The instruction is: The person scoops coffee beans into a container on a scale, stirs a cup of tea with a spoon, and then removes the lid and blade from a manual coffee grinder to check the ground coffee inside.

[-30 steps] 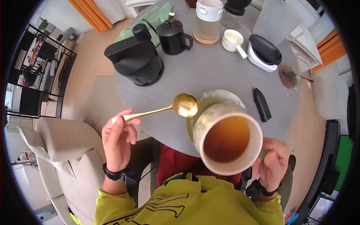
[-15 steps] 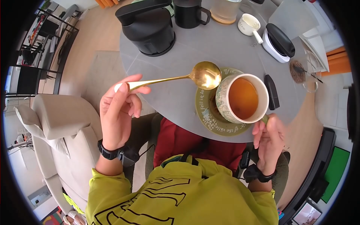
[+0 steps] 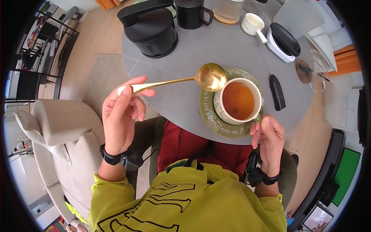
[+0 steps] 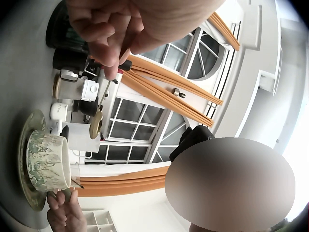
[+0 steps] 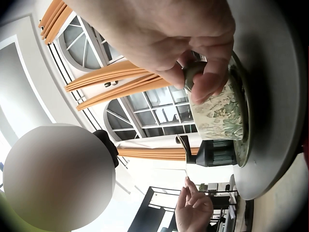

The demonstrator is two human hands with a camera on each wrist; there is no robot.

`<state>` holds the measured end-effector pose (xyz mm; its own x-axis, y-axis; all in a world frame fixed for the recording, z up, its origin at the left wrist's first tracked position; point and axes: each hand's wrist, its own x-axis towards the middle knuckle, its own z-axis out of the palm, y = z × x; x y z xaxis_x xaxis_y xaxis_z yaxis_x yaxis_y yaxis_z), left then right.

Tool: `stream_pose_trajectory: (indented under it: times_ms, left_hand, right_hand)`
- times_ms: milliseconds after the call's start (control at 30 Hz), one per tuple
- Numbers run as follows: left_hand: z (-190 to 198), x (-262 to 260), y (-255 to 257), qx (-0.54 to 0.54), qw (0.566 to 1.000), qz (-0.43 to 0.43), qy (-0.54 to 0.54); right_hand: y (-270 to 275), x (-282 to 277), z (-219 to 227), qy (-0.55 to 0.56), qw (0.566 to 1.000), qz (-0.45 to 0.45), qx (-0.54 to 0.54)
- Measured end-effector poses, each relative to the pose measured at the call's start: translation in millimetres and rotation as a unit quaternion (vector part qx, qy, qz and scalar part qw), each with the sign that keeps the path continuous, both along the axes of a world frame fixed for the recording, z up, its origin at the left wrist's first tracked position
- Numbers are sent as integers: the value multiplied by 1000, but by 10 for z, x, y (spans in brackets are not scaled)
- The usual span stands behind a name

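Left grip (image 3: 119,116): thumb and forefinger closed in a pinch on the handle of one gold-coloured spoon (image 3: 210,77), other fingers loosely bent; spoon raised to the right of this grip, bowl end near the cup's left side, not in the liquid. Right grip (image 3: 270,135): thumb and fingers pinching the green handle (image 3: 258,117) of one patterned cup (image 3: 218,105), which stands just left of that grip and holds amber liquid (image 3: 237,100). Beneath the cup, one green lettered saucer (image 3: 207,116), on the grey counter (image 3: 170,102). State, as judged: cup filled and apparently seated on its saucer; spoon clear of the liquid, not laid down; cup handle not released. Whether anything has been stirred in, cannot be told. Beyond the right grip: one slim black object (image 3: 276,92); farther out, one glass vessel (image 3: 304,71) with brown contents and one white device with a black top (image 3: 284,42). Beyond the left grip: one large black appliance (image 3: 148,33), with one black lidless-looking or cropped pot (image 3: 189,15) beside it, top out of frame.
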<state>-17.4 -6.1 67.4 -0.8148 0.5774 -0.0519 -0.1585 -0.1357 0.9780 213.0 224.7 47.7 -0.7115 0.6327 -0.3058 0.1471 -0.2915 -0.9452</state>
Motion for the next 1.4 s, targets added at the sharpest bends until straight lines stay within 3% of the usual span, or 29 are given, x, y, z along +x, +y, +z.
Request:
stream_pose_trajectory:
  times_ms: [533, 733, 967, 1000, 1067, 1133, 1267, 1400]
  left_hand:
    - [3, 31, 18, -15, 1000, -6, 26]
    - [13, 99, 54, -7, 999, 11, 32]
    - [63, 342, 189, -61, 992, -16, 106]
    - [63, 381, 224, -61, 992, -12, 109]
    - [62, 456, 295, -114, 968, -14, 224]
    - [83, 525, 411, -105, 965, -4, 238]
    - [36, 600, 638, -104, 951, 2, 290]
    - [33, 732, 796, -161, 922, -14, 352]
  right_hand:
    - [76, 42, 74, -49, 998, 35, -22]
    - [158, 42, 205, -150, 979, 122, 58]
    - [110, 237, 330, -113, 976, 73, 171]
    - [110, 295, 329, -102, 971, 95, 196]
    - [100, 411, 324, -89, 963, 120, 225]
    - [69, 518, 228, -74, 937, 209, 271]
    - [-3, 649, 19, -20, 919, 300, 257]
    - [31, 767, -95, -38, 923, 323, 206]
